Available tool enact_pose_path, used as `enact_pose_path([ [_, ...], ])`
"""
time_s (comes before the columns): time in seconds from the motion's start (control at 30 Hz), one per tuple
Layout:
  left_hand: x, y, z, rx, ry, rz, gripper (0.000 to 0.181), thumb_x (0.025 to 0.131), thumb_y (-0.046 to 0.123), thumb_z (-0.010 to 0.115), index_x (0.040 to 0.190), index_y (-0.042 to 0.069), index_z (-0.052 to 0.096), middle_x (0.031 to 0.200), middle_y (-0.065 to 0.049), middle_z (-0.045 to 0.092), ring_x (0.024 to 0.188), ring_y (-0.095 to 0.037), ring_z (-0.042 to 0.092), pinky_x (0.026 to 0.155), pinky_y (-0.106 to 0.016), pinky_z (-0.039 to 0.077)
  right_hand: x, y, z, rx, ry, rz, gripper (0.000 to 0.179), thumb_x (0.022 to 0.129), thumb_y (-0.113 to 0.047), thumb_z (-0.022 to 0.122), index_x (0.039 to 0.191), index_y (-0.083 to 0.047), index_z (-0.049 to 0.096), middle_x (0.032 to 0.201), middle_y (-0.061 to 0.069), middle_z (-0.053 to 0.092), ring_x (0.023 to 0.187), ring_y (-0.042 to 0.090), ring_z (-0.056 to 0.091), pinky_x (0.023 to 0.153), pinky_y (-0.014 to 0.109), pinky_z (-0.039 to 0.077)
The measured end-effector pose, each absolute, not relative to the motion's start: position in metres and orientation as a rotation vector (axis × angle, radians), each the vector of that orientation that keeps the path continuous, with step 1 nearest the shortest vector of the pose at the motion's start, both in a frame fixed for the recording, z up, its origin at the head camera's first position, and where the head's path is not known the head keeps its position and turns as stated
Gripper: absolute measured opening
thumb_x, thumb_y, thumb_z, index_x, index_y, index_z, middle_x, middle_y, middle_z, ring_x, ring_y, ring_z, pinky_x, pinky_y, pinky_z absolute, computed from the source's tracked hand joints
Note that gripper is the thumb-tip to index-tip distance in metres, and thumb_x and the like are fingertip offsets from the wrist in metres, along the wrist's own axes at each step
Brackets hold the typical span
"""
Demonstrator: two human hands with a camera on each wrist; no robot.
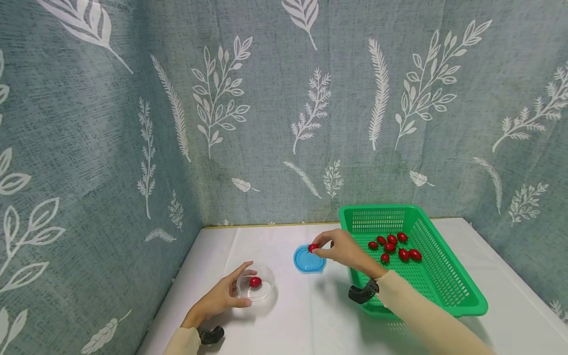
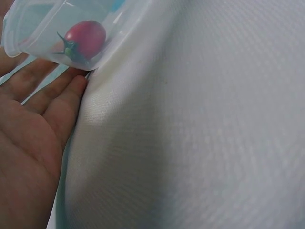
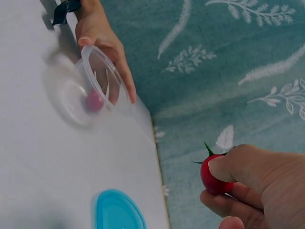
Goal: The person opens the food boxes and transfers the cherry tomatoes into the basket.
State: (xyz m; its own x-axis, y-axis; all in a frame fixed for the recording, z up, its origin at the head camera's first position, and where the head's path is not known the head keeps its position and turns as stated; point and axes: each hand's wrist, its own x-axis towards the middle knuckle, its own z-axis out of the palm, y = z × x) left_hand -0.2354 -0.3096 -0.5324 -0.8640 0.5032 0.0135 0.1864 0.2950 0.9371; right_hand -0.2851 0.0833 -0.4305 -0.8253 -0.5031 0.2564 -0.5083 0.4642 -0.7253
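My right hand (image 1: 341, 249) pinches a cherry tomato (image 3: 215, 174) with a green stem between thumb and fingers. In the head view it hovers over the near-right side of a blue lid (image 1: 306, 262). My left hand (image 1: 222, 295) holds a clear round plastic container (image 1: 267, 291) from its left side, thumb at the near rim and fingers around the far side. Inside the container lies one red cherry tomato (image 2: 90, 40), its green stem showing in the left wrist view. The open top of the container faces up.
To the right stands a green plastic basket (image 1: 457, 281) with several cherry tomatoes (image 1: 389, 247) on its floor. My right forearm crosses over its near-left wall. A white cloth (image 1: 293, 315) covers the table, and patterned grey-green curtains (image 1: 266, 123) hang behind and at both sides.
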Motion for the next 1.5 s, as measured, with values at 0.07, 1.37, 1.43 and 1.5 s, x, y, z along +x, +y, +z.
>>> enact_pose_path([
  [0.07, -0.236, -0.309, -0.533, 0.63, 2.285, 1.594, 0.105, 0.088, 0.009, 0.083, 0.166, 0.013, 0.014, 0.159, -0.016, 0.04, 0.151, -0.037, 0.026, 0.104, -0.016, 0.038, -0.284, 0.088, -0.429, 0.901, -2.68, 1.316, 0.006, 0.093, -0.023, 0.079, 0.097, -0.019, 0.079, 0.091, -0.009, 0.072, 0.086, 0.018, 0.063, 0.068, 0.032, 0.051],
  [1.37, -0.234, -0.309, -0.533, 0.6, 2.225, 1.666, 0.107, 0.086, 0.011, 0.085, 0.166, 0.013, 0.016, 0.159, -0.018, 0.04, 0.15, -0.037, 0.029, 0.102, -0.021, 0.044, -0.302, 0.192, -0.44, 0.496, -2.745, 1.319, 0.023, 0.097, -0.024, 0.075, 0.114, -0.01, 0.076, 0.107, 0.008, 0.073, 0.073, 0.023, 0.07, 0.066, 0.045, 0.057],
  [1.43, -0.234, -0.309, -0.534, 0.596, 2.227, 1.664, 0.107, 0.086, 0.011, 0.086, 0.166, 0.014, 0.016, 0.159, -0.017, 0.04, 0.15, -0.037, 0.029, 0.103, -0.02, 0.043, -0.303, 0.195, -0.442, 0.477, -2.761, 1.303, 0.022, 0.097, -0.023, 0.074, 0.114, -0.01, 0.076, 0.106, 0.007, 0.073, 0.076, 0.027, 0.071, 0.065, 0.043, 0.056],
  [1.5, -0.235, -0.309, -0.534, 0.598, 2.226, 1.665, 0.106, 0.086, 0.011, 0.085, 0.166, 0.014, 0.016, 0.159, -0.017, 0.04, 0.15, -0.037, 0.028, 0.103, -0.02, 0.042, -0.305, 0.197, -0.443, 0.459, -2.775, 1.27, 0.022, 0.096, -0.023, 0.075, 0.114, -0.009, 0.077, 0.105, 0.007, 0.074, 0.081, 0.031, 0.072, 0.065, 0.041, 0.054],
])
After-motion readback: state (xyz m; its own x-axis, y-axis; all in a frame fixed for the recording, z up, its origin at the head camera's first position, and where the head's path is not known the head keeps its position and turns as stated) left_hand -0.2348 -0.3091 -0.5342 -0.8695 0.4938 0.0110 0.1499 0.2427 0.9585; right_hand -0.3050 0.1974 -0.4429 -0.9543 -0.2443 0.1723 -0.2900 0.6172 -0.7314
